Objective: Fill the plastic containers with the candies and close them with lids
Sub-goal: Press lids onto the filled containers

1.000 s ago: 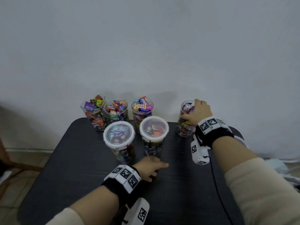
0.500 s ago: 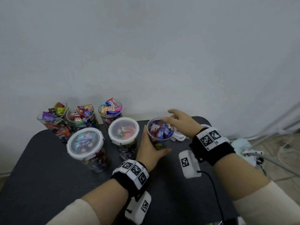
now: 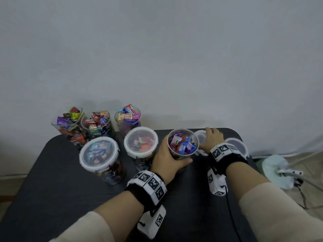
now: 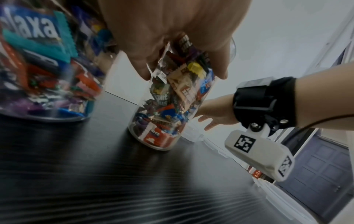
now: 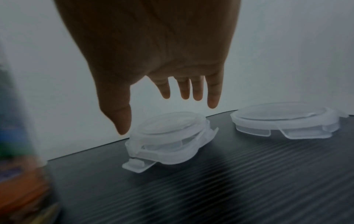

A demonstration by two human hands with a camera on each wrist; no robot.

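Left hand (image 3: 167, 158) grips the clear, candy-filled, lidless plastic container (image 3: 182, 144) to steady it, while right hand (image 5: 162, 60), fingers spread and empty, hovers over the translucent round lid stack (image 5: 168, 141) to pick one.

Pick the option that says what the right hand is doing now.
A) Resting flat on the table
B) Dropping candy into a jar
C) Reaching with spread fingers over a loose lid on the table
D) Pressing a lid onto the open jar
C: in the right wrist view the right hand hangs with straight fingers just above the loose lid, gripping nothing.
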